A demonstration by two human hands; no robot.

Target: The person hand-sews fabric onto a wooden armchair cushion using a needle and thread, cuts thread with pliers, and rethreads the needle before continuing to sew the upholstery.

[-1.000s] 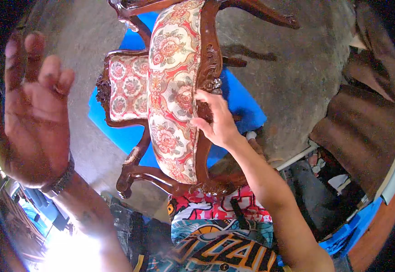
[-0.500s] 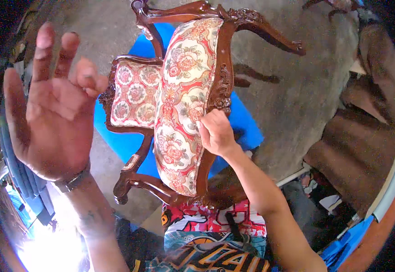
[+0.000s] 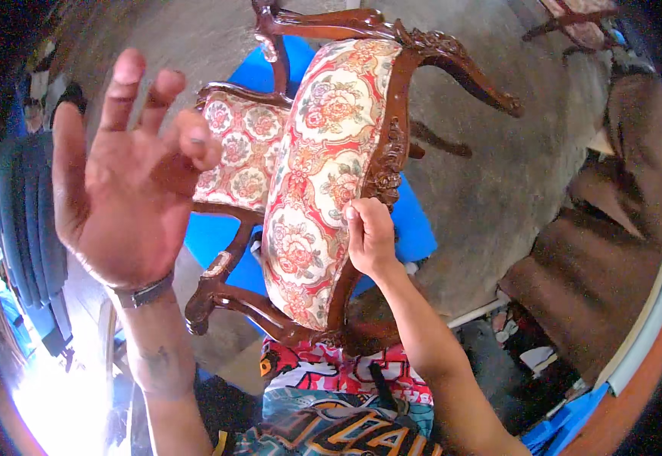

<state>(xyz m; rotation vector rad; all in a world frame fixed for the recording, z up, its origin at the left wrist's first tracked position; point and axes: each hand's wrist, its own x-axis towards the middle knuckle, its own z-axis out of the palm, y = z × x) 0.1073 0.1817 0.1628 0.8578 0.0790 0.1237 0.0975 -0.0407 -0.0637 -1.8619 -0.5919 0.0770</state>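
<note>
An upholstered chair (image 3: pixel 331 175) with carved dark wood and floral red-and-cream fabric is tipped over before me. My right hand (image 3: pixel 370 234) is closed in a fist against the near-right edge of its padded seat, where fabric meets the wooden rail. Whatever is inside that fist is hidden. My left hand (image 3: pixel 137 186) is raised, left of the chair and nearer the camera, with a watch on the wrist. Some of its fingers stand up and apart; those on its right side are curled in a pinch. Anything between them is too small to see.
A blue padded surface (image 3: pixel 411 228) lies under the chair on the grey floor (image 3: pixel 498 190). Brown cloth (image 3: pixel 597 266) drapes at the right, with scraps beside it. Dark folded fabric (image 3: pixel 34 213) hangs at the left. Part of another floral chair (image 3: pixel 585 30) shows at the far right.
The view has shifted a little, so the chair appears farther right. My left hand has moved right and slightly lower in the picture. My right hand stays closed at the seat edge, slightly lower.
</note>
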